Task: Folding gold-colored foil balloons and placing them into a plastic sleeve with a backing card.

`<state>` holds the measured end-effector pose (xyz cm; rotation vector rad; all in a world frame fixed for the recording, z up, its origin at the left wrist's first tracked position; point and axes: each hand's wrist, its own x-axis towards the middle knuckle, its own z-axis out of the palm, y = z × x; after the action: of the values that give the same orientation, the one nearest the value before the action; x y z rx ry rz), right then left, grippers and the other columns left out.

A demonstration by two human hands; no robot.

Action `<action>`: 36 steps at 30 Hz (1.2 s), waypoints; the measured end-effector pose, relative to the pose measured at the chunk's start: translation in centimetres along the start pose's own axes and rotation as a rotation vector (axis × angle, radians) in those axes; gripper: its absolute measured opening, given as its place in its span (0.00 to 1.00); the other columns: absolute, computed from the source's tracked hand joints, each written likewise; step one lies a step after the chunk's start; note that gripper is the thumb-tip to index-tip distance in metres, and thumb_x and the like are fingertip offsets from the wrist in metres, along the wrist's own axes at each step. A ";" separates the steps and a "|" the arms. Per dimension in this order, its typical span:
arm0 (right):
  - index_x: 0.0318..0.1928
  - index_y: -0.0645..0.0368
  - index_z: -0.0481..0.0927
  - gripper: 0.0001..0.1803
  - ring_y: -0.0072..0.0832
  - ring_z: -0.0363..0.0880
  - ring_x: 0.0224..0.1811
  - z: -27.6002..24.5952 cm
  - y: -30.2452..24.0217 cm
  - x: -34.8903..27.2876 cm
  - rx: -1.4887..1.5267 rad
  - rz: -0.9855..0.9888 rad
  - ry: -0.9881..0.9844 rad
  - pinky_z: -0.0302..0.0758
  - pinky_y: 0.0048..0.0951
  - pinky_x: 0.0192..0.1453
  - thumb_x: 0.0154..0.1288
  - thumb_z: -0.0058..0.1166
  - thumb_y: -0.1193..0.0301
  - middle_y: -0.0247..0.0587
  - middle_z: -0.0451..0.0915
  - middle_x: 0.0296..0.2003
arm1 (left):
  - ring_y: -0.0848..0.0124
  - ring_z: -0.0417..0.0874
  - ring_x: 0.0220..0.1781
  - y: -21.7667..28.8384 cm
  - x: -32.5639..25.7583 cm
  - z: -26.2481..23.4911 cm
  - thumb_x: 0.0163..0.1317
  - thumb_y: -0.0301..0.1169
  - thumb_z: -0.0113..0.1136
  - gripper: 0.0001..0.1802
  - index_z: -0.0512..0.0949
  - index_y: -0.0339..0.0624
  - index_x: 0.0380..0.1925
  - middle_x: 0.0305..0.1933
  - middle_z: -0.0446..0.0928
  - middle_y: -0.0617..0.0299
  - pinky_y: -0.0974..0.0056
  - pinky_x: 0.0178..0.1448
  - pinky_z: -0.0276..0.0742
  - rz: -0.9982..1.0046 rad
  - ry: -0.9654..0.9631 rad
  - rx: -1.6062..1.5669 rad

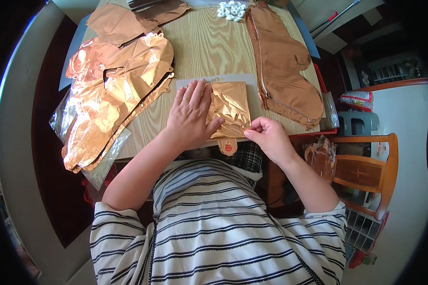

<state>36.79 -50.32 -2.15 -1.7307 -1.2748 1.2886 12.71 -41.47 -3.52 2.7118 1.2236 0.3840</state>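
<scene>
In front of me a sheet of shiny rose-gold foil, folded into a rectangle (233, 102), lies on a grey backing sheet (250, 81) with a hanger slot at its top edge. It looks like a flat foil balloon. My left hand (189, 113) rests on its left side, fingers stretched out and palm down. At the lower right corner, my right hand (272, 138) pinches the foil edge between thumb and fingers. A rounded foil tab (228, 147) with a red mark hangs past the near table edge.
Large flat foil balloons (123, 80) lie stacked at the left, partly over clear plastic. Darker folded foil balloons (283, 66) lie at the right. Small white pieces (231, 10) are heaped at the far side of the wooden table (204, 47). A wooden chair (361, 173) stands right.
</scene>
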 end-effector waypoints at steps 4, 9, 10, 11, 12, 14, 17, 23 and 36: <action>0.38 0.65 0.82 0.08 0.27 0.84 0.30 0.2 -1.8 -0.8 -0.211 -0.143 0.105 0.79 0.30 0.37 0.65 0.65 0.73 0.41 0.86 0.29 | 0.44 0.57 0.80 -0.1 0.1 -0.1 0.71 0.63 0.44 0.49 0.60 0.27 0.73 0.77 0.59 0.39 0.40 0.81 0.50 0.006 -0.020 0.017; 0.38 0.62 0.81 0.09 0.37 0.86 0.34 0.2 -3.4 -1.1 -0.495 -0.183 0.168 0.80 0.37 0.38 0.62 0.66 0.71 0.44 0.85 0.33 | 0.43 0.59 0.79 0.0 0.1 0.1 0.69 0.62 0.49 0.48 0.61 0.30 0.73 0.76 0.61 0.39 0.39 0.80 0.51 0.027 0.035 0.042; 0.39 0.61 0.81 0.09 0.38 0.86 0.35 0.2 -3.4 -1.2 -0.539 -0.171 0.166 0.80 0.38 0.39 0.62 0.67 0.71 0.44 0.85 0.34 | 0.42 0.59 0.79 0.0 0.0 0.2 0.69 0.63 0.49 0.49 0.61 0.31 0.73 0.76 0.61 0.39 0.38 0.80 0.50 0.030 0.041 0.048; 0.41 0.60 0.80 0.11 0.39 0.86 0.35 0.2 -3.3 -1.2 -0.575 -0.195 0.184 0.80 0.39 0.38 0.62 0.67 0.70 0.44 0.85 0.34 | 0.42 0.59 0.79 0.0 -0.1 0.2 0.68 0.63 0.50 0.49 0.61 0.32 0.74 0.76 0.61 0.39 0.38 0.80 0.50 0.029 0.046 0.048; 0.42 0.60 0.80 0.12 0.39 0.85 0.35 0.1 -3.1 -1.2 -0.611 -0.220 0.200 0.79 0.39 0.38 0.62 0.67 0.69 0.43 0.84 0.35 | 0.42 0.59 0.79 0.2 -0.1 0.3 0.68 0.64 0.50 0.49 0.61 0.33 0.74 0.76 0.61 0.38 0.38 0.80 0.50 0.028 0.051 0.048; 0.46 0.59 0.79 0.14 0.40 0.85 0.36 0.3 -2.6 -1.3 -0.671 -0.267 0.251 0.79 0.40 0.39 0.63 0.67 0.69 0.44 0.84 0.37 | 0.42 0.58 0.79 0.3 -0.2 0.4 0.67 0.64 0.51 0.49 0.61 0.35 0.74 0.76 0.61 0.38 0.38 0.80 0.49 0.027 0.063 0.045; 0.51 0.59 0.77 0.18 0.43 0.83 0.41 0.7 -1.9 -1.4 -0.736 -0.336 0.316 0.78 0.42 0.44 0.64 0.65 0.68 0.45 0.82 0.41 | 0.42 0.58 0.79 0.4 -0.3 0.7 0.67 0.65 0.51 0.49 0.61 0.36 0.75 0.76 0.61 0.38 0.38 0.80 0.48 0.026 0.081 0.040; 0.62 0.64 0.73 0.26 0.50 0.72 0.65 2.1 -4.1 -0.9 -0.746 -0.661 0.313 0.66 0.51 0.67 0.65 0.62 0.69 0.52 0.76 0.59 | 0.42 0.56 0.81 0.3 -0.4 0.9 0.67 0.66 0.48 0.50 0.60 0.35 0.75 0.78 0.58 0.37 0.38 0.81 0.46 0.019 0.068 0.035; 0.77 0.63 0.59 0.43 0.49 0.46 0.83 2.4 -1.4 5.9 -1.098 -0.649 0.127 0.33 0.61 0.83 0.76 0.39 0.42 0.52 0.52 0.80 | 0.41 0.52 0.82 0.0 -0.4 0.8 0.69 0.57 0.48 0.46 0.59 0.33 0.75 0.79 0.55 0.36 0.39 0.83 0.42 0.013 0.026 -0.008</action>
<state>34.40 -44.51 -3.72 -1.6894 -2.4302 0.0312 12.72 -41.79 -4.39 2.7177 1.2096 0.4253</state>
